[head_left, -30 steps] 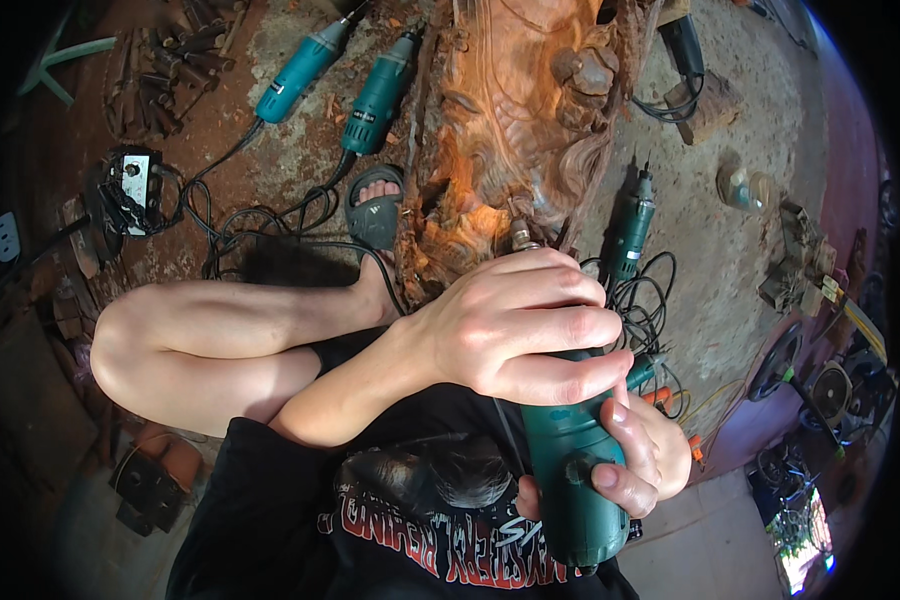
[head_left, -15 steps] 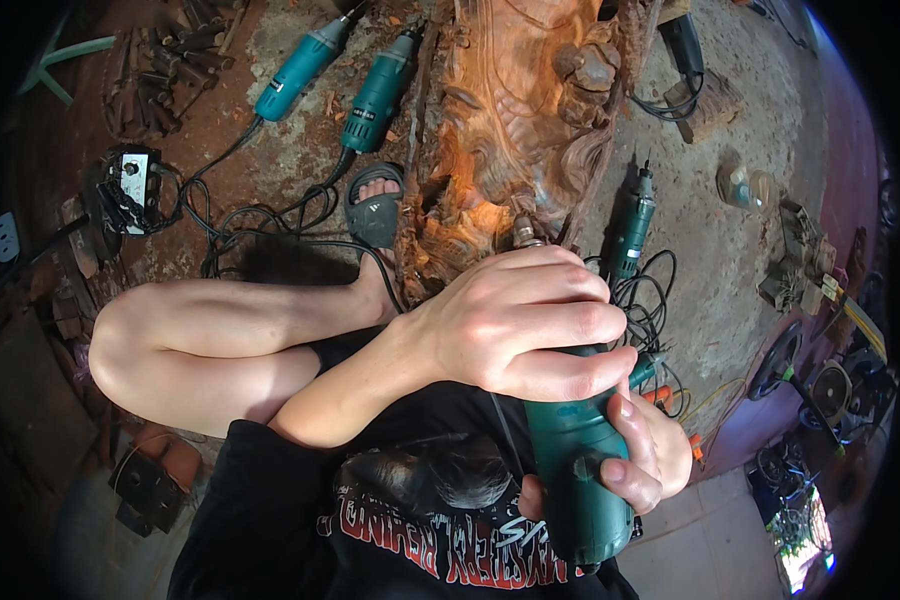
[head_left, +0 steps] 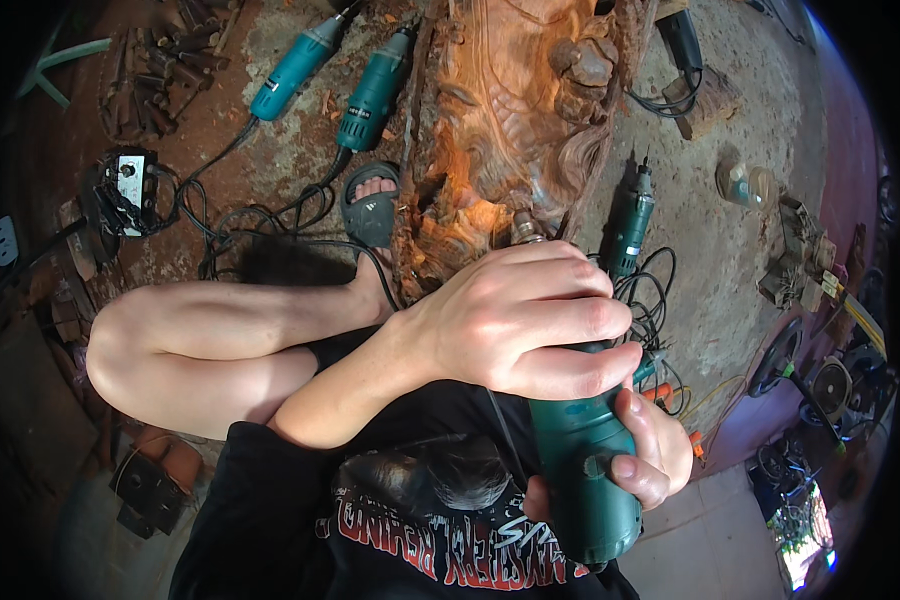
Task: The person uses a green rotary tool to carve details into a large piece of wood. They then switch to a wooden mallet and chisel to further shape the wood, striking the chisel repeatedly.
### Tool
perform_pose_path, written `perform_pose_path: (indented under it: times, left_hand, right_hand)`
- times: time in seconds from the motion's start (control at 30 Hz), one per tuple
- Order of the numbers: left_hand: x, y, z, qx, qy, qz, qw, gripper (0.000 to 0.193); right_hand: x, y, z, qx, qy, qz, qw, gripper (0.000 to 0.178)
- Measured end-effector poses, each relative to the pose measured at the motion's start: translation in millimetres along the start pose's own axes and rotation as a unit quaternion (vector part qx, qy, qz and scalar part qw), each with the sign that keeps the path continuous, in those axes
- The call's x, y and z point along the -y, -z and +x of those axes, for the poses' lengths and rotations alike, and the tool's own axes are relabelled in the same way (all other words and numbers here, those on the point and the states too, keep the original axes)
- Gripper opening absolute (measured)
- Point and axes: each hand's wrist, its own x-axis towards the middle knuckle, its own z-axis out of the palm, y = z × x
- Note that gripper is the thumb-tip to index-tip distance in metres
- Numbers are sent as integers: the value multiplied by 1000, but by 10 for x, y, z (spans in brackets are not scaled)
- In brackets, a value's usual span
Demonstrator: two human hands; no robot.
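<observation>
A green die grinder point(head_left: 580, 440) lies between my hands, its body slanting down toward my chest. My left hand point(head_left: 530, 320) is closed over its front part from above. Lower down, my right hand point(head_left: 655, 450) wraps round the body from the right side, with fingertips and thumb showing. The metal collar point(head_left: 527, 228) pokes out past my left hand and meets the near end of a carved wood piece point(head_left: 515, 110). This wood is orange-brown, with flowing grooves and rounded lumps. The grinder's working tip is too hard to make out against the wood.
Two teal power tools point(head_left: 295, 70) point(head_left: 372, 90) lie left of the wood, their cords looping near my sandalled foot point(head_left: 372, 205). A slim green grinder point(head_left: 630, 225) rests at right with a coiled cable. Further right are a jar point(head_left: 745, 185) and a wheel point(head_left: 775, 355).
Both hands and the grinder have shifted very slightly to the right. My grip looks the same, and the wood has barely moved in view.
</observation>
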Motion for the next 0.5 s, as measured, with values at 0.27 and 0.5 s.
perform_pose_path:
  times: [0.27, 0.5]
  left_hand:
    - [-11, 15, 40, 1, 8, -2, 1000, 30]
    - [51, -67, 76, -9, 5, -11, 1000, 27]
  right_hand:
    - [105, 63, 59, 74, -41, 51, 995, 91]
    - [162, -55, -55, -11, -94, 45, 995, 91]
